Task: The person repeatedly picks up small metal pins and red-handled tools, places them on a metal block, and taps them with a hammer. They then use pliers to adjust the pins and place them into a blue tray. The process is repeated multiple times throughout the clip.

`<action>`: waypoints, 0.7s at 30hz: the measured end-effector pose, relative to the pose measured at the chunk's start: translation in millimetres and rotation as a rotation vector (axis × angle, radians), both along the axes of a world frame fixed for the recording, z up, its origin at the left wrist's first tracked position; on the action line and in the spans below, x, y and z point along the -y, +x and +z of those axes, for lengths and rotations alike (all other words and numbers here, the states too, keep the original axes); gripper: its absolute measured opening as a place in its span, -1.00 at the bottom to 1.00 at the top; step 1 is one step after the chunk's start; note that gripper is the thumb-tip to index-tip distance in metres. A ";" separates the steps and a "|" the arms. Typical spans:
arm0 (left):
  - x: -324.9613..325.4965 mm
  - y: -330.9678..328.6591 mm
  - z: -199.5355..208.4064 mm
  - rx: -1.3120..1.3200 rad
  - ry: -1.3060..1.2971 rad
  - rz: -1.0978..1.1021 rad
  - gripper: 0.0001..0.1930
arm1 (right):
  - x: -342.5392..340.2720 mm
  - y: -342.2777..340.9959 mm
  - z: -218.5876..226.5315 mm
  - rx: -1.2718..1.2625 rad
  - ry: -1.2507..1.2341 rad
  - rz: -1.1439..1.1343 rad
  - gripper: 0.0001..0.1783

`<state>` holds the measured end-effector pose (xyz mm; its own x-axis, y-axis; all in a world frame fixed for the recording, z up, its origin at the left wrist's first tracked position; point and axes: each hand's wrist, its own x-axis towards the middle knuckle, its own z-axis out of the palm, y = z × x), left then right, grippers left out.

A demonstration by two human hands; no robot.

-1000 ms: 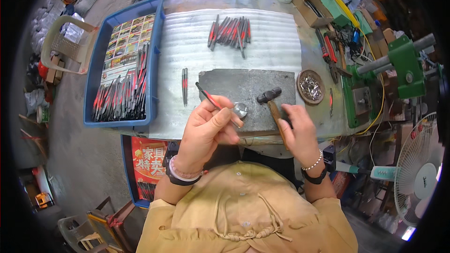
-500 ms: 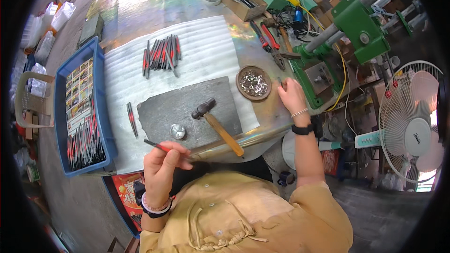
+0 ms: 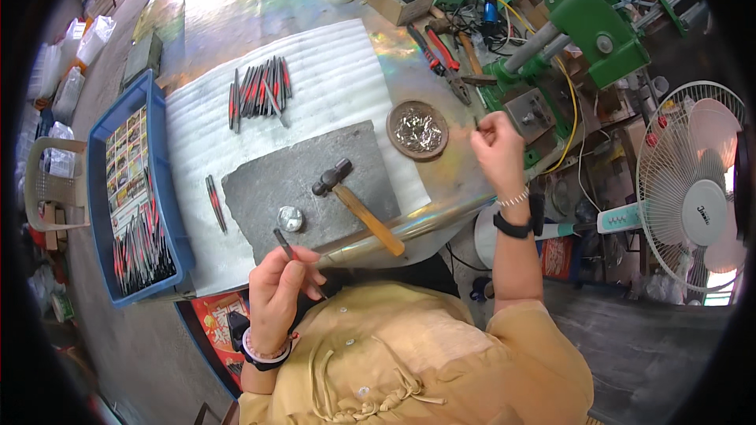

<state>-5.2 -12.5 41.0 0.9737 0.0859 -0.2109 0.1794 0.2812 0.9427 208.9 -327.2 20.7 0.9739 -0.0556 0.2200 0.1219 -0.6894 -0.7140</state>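
Observation:
My left hand (image 3: 277, 290) pinches a slim black-and-red pointed tool (image 3: 285, 244) at the slab's near edge. One end sticks up past the fingers, the other out below them. To the right of a round brown dish (image 3: 392, 142) of small shiny metal pieces, my right hand (image 3: 498, 153) is closed with thumb and finger together. A small dark tip (image 3: 476, 121) shows at its fingertips; its kind is unclear. A wooden-handled hammer (image 3: 364, 215) and a silvery round piece (image 3: 290, 219) lie on the grey stone slab (image 3: 260, 181).
Similar slim tools (image 3: 260, 90) lie piled on white foam sheeting (image 3: 331, 47), with more (image 3: 215, 205) to the slab's left. A blue crate (image 3: 187, 248) holds many others. Red-handled pliers (image 3: 450, 71), a green press (image 3: 587, 20) and a fan (image 3: 703, 212) stand or lie right.
The tool in my left hand has tipped more upright, its upper end now nearer the silvery piece. My right hand has shifted slightly right, away from the dish. The whole view has shifted a little.

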 end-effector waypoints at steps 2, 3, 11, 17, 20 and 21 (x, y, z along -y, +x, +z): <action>2.0 1.2 -1.9 0.014 0.054 0.002 -0.78 | -9.7 -31.0 30.3 0.115 0.372 0.067 -0.83; 5.3 1.3 -2.7 0.020 0.093 0.014 -0.76 | -14.7 -43.2 45.3 0.198 0.501 0.094 -0.81; 5.8 2.6 -2.3 0.079 0.048 -0.101 -0.77 | -65.7 -105.1 98.8 0.213 0.706 0.402 -0.73; 6.7 -7.6 -5.6 0.093 -0.050 -0.062 -0.68 | -119.4 -125.5 68.7 -0.547 0.905 0.727 -0.83; 4.2 -10.7 -2.9 0.099 -0.066 -0.065 -0.73 | -134.3 -128.7 59.7 -0.737 0.834 0.817 -0.83; 2.4 -11.2 -2.3 0.118 -0.066 -0.055 -0.75 | -136.9 -130.1 58.6 -0.771 0.804 0.840 -0.84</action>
